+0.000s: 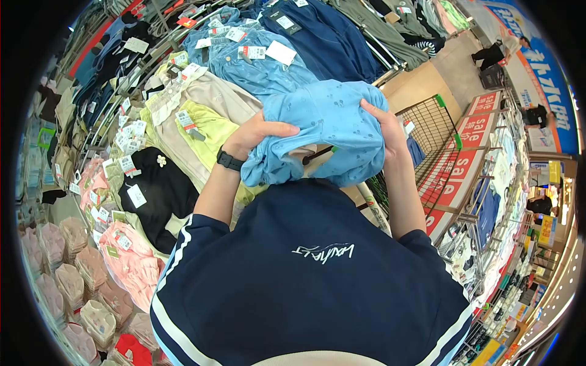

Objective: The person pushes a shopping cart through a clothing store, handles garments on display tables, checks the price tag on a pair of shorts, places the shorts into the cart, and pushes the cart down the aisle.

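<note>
Right now, the left hand (255,133) is closed on one side of a light blue garment (326,113), its thumb laid over the cloth, and the right hand (390,131) grips the opposite side, thumb also on top. The garment is bunched between the two hands, above the navy shirt (305,262), with small dark prints scattered over it. A slim dark piece (317,155) shows through the gap below its middle; what it is, I cannot tell.

A dark watch (230,160) sits on the wrist just below the left hand. Beside that hand, on its outer side, lie a yellow-green garment (213,131) and beige trousers (229,100), both tagged. Farther out and lower is a black garment (163,198) with a small pale flower, then pink clothes (131,262). Beyond both hands, tagged blue clothes (244,68) lie next to navy clothes (329,39).

Just outward of the right hand stands a wire cart (430,137) with green corner pieces, a blue item (415,151) visible through it. Farther out run red sale signs (469,143).
</note>
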Demonstrator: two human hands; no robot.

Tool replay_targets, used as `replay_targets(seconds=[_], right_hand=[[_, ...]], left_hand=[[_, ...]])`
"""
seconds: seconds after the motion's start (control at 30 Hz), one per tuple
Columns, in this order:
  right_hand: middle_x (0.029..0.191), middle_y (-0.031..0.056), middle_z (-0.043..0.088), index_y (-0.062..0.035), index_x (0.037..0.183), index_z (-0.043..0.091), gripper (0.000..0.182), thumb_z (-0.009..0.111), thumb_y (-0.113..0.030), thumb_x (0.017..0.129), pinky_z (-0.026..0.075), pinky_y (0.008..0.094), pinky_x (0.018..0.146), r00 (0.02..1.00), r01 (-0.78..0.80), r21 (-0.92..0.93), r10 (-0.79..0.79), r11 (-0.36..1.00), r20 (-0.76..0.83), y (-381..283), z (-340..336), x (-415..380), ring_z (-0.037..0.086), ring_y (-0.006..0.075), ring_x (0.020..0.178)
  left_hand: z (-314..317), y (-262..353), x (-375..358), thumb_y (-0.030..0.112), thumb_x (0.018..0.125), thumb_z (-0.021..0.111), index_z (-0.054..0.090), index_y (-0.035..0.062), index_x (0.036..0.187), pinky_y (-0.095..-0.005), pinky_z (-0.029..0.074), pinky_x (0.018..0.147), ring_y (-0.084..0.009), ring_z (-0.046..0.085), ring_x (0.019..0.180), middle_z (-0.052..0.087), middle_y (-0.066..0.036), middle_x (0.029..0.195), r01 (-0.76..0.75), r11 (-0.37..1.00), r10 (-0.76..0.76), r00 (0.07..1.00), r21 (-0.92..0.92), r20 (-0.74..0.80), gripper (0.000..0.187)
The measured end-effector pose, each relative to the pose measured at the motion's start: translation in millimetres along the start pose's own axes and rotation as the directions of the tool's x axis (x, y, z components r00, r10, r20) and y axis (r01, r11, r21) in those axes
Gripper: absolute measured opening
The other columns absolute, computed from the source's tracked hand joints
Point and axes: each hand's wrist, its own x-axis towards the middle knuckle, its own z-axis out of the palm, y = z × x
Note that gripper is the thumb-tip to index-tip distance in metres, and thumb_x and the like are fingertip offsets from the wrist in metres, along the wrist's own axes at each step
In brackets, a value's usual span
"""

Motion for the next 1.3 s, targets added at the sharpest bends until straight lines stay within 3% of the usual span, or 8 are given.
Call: replay_targets(seconds=[0.33, 0.5, 0.6, 0.7, 0.8, 0.97, 1.1, 1.3], right_hand=[[0.124, 0.0135, 0.063, 0.0026, 0.129, 0.054, 0.046, 0.062, -0.03, 0.098, 0.052, 0.038, 0.095, 0.994, 0.1, -0.09, -0.104, 0.991, -0.045, -0.3, -14.6, -15.3, 0.066, 0.0229, 0.105], [0.124, 0.0147, 0.063, 0.0038, 0.123, 0.058, 0.044, 0.064, -0.03, 0.096, 0.048, 0.0347, 0.094, 0.837, 0.297, -0.915, -0.536, 0.272, 0.112, 15.6, -28.5, -4.0, 0.062, 0.0238, 0.11], [0.121, 0.0148, 0.064, 0.0018, 0.121, 0.06, 0.043, 0.07, -0.028, 0.092, 0.048, 0.0354, 0.094, 0.86, 0.487, -0.57, -0.478, 0.662, 0.18, 23.7, 15.0, -22.4, 0.06, 0.0223, 0.112], [0.112, 0.011, 0.066, 0.0001, 0.117, 0.061, 0.038, 0.07, -0.027, 0.092, 0.051, 0.0323, 0.088, 0.929, 0.341, -0.263, -0.281, 0.902, 0.24, 35.1, 43.8, -32.8, 0.064, 0.0193, 0.103], [0.105, 0.0071, 0.068, -0.001, 0.115, 0.062, 0.031, 0.065, -0.025, 0.096, 0.053, 0.0288, 0.082, 0.979, 0.191, -0.269, -0.163, 0.944, 0.123, 29.5, 39.2, -27.0, 0.066, 0.0151, 0.093], [0.107, 0.0062, 0.068, -0.001, 0.118, 0.062, 0.029, 0.056, -0.024, 0.102, 0.054, 0.0297, 0.083, 0.973, 0.197, -0.06, -0.188, 0.979, 0.133, 21.4, 19.0, -36.4, 0.066, 0.0129, 0.093], [0.118, 0.0096, 0.066, 0.0019, 0.131, 0.052, 0.046, 0.057, -0.031, 0.1, 0.052, 0.0339, 0.093, 0.894, 0.134, 0.133, -0.178, 0.982, 0.411, 11.1, 1.3, -38.7, 0.065, 0.018, 0.103], [0.134, 0.0171, 0.058, 0.0055, 0.139, 0.046, 0.065, 0.061, -0.039, 0.094, 0.045, 0.041, 0.105, 0.686, -0.08, 0.198, -0.09, 0.977, 0.722, 18.1, 2.9, -18.9, 0.06, 0.0286, 0.119]], left_hand=[[-6.8, 4.5, -15.6, 0.031, 0.103, 0.051, 0.046, -0.002, 0.138, -0.0356, 0.05, 0.098, -0.0218, 0.062, 0.114, 0.06, -0.013, 0.13, -0.419, 0.9, 0.356, 0.868, -0.125, -0.346, 0.048], [21.9, 12.1, -29.0, 0.022, 0.098, 0.058, 0.062, -0.0001, 0.119, -0.0367, 0.053, 0.087, -0.023, 0.066, 0.102, 0.064, -0.015, 0.122, -0.379, 0.825, 0.506, 0.826, 0.42, -0.248, 0.031], [65.5, 15.0, -19.6, 0.017, 0.087, 0.065, 0.063, -0.0008, 0.117, -0.043, 0.046, 0.1, -0.0279, 0.06, 0.117, 0.061, -0.02, 0.126, -0.086, 0.474, 0.296, 0.953, 0.876, -0.066, 0.035], [99.6, -20.5, 7.3, 0.028, 0.08, 0.072, 0.068, -0.0006, 0.103, -0.0561, 0.025, 0.113, -0.0448, 0.044, 0.127, 0.056, -0.026, 0.127, -0.306, -0.321, 0.448, 0.785, 0.896, 0.428, 0.038], [95.4, -4.6, 9.0, 0.032, 0.081, 0.072, 0.068, -0.0004, 0.105, -0.0568, 0.022, 0.115, -0.0467, 0.044, 0.127, 0.056, -0.026, 0.128, -0.399, -0.132, 0.164, 0.894, 0.907, 0.417, 0.041], [33.5, -7.3, 5.9, 0.013, 0.091, 0.063, 0.067, -0.0006, 0.106, -0.0425, 0.039, 0.106, -0.0285, 0.055, 0.124, 0.06, -0.018, 0.128, -0.594, 0.719, 0.553, 0.803, 0.361, 0.221, 0.021], [-5.1, -25.3, 24.0, 0.022, 0.084, 0.077, 0.045, 0.0038, 0.141, -0.0404, 0.038, 0.108, -0.0236, 0.047, 0.133, 0.048, -0.015, 0.146, -0.508, 0.639, 0.604, 0.796, 0.578, 0.033, 0.068], [-8.3, -29.8, 69.8, 0.02, 0.089, 0.071, 0.041, 0.004, 0.147, -0.0368, 0.031, 0.114, -0.0237, 0.042, 0.137, 0.044, -0.011, 0.15, -0.501, 0.78, 0.322, 0.836, 0.375, 0.445, 0.067]])
